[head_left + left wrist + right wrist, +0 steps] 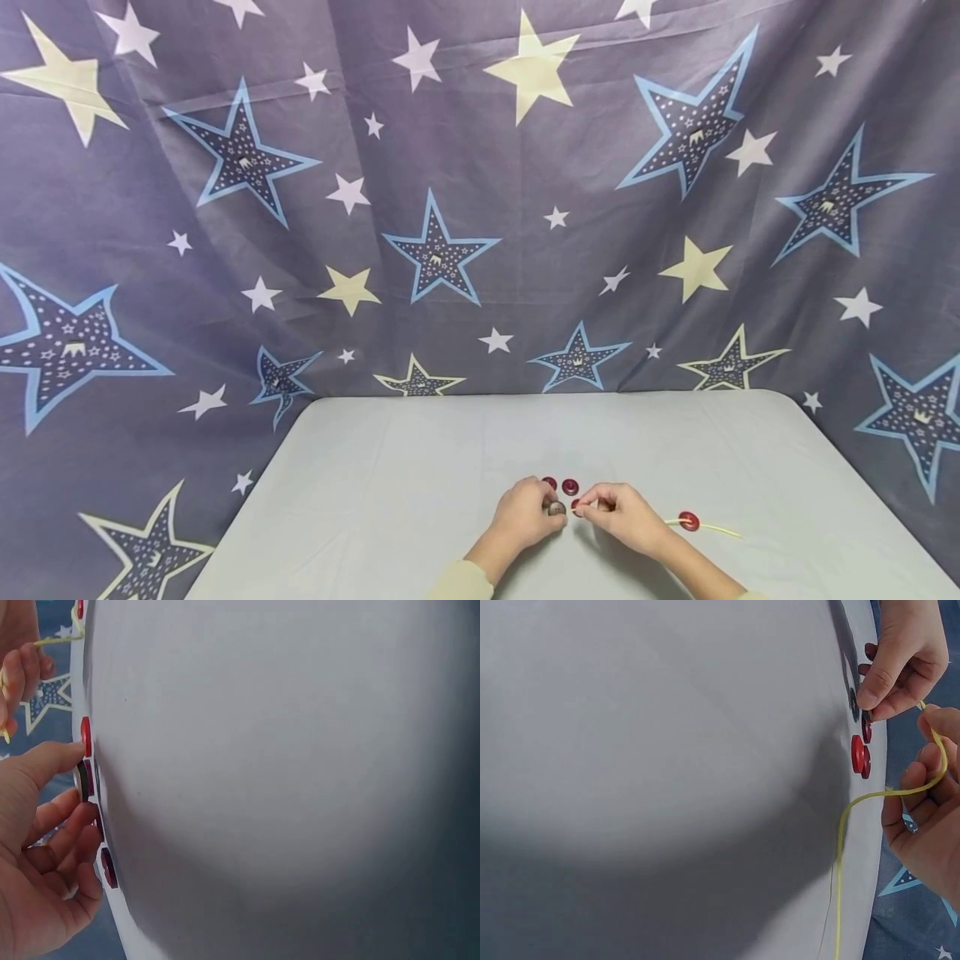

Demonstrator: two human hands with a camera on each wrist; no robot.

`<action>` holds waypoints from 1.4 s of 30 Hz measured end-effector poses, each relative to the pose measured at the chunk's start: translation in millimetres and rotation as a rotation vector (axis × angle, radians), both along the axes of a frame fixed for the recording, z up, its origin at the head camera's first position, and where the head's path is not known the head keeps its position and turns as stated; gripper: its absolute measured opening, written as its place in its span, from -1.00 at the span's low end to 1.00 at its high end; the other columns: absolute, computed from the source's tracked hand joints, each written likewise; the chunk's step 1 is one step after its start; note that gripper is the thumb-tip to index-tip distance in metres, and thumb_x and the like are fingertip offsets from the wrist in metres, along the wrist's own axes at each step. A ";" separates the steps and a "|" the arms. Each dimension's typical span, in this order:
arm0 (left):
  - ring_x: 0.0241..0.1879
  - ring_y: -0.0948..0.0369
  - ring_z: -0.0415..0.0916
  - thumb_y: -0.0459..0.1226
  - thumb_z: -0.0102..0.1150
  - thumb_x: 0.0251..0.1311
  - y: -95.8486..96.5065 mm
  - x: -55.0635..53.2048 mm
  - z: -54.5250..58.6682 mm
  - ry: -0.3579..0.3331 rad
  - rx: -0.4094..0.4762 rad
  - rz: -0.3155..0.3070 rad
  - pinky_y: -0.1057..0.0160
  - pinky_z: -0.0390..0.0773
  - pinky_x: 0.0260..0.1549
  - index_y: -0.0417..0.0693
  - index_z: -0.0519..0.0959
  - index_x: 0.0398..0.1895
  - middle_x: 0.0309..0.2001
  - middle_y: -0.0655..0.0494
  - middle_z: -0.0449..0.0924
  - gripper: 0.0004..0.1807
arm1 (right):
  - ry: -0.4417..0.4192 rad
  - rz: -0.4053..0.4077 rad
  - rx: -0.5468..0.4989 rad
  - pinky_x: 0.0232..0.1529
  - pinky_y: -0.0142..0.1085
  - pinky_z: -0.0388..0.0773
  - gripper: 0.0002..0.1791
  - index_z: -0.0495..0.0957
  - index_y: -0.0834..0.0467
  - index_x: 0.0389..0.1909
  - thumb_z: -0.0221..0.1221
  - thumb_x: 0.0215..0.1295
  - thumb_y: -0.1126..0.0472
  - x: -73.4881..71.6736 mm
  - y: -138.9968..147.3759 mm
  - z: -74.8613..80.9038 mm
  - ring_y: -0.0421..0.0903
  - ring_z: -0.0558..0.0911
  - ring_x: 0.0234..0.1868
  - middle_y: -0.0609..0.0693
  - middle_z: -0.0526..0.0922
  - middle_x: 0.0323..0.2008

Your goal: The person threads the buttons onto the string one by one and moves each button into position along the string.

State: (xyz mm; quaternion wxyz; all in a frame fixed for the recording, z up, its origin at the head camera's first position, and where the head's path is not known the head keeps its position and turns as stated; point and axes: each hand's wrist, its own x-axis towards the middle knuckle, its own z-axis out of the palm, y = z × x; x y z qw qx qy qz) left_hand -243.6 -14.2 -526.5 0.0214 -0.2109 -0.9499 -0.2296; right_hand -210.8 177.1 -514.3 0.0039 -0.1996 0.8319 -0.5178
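Note:
Between thumb and fingers, my left hand (pixel 522 512) pinches a dark grey-green button (pixel 556 507), which stands on edge in the left wrist view. My right hand (pixel 618 517) pinches the end of a yellow string (pixel 840 855) near that button. The string runs back past the right palm and through a threaded red button (pixel 688 521) on the table to the right. A loose red button (pixel 857 754) lies just by the right fingertips, partly hidden by them in the head view.
Beyond the hands, a dark red button (pixel 570 487) lies on the white-covered table (pixel 420 450). Another dark red button (pixel 551 482) is partly covered by the left fingers. A star-patterned curtain (pixel 450 333) hangs behind the table's far edge.

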 end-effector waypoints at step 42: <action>-0.43 0.32 0.46 -0.16 0.34 -0.07 -18.0 6.8 10.7 -0.044 0.260 -0.037 0.43 0.43 -0.40 -0.02 0.64 -0.29 -0.36 0.21 0.59 -0.75 | 0.007 0.004 0.036 -0.65 -0.51 0.26 -0.86 0.65 0.17 -0.38 0.21 0.20 0.17 -2.9 1.8 -1.6 -0.46 0.27 -0.66 -0.27 0.37 -0.70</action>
